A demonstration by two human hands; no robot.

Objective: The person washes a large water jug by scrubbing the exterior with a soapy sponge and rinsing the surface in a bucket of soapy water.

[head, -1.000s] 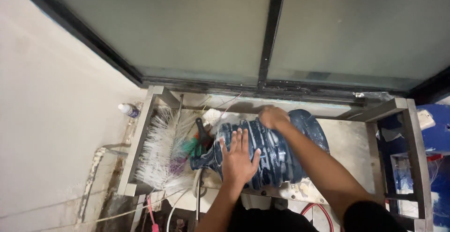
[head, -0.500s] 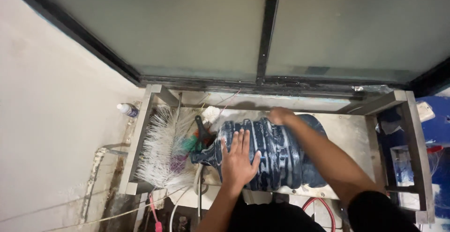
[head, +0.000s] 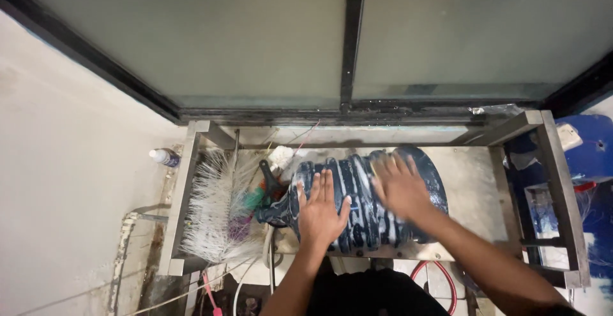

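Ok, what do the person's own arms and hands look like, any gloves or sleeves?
No gloves or sleeves visible: the left hand and right hand are bare, forearms uncovered to the frame edge. No rings, watch or bands can be made out. The right hand is motion-blurred. Dark clothing shows below.

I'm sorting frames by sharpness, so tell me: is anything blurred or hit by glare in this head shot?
In the head view the right hand is smeared by motion blur, while the left hand lies sharp and flat on the dark blue ribbed water jug; wet streaks on the jug catch pale highlights; the frosted glass panels are evenly lit without hard glare; frame edges bend with wide-angle distortion.
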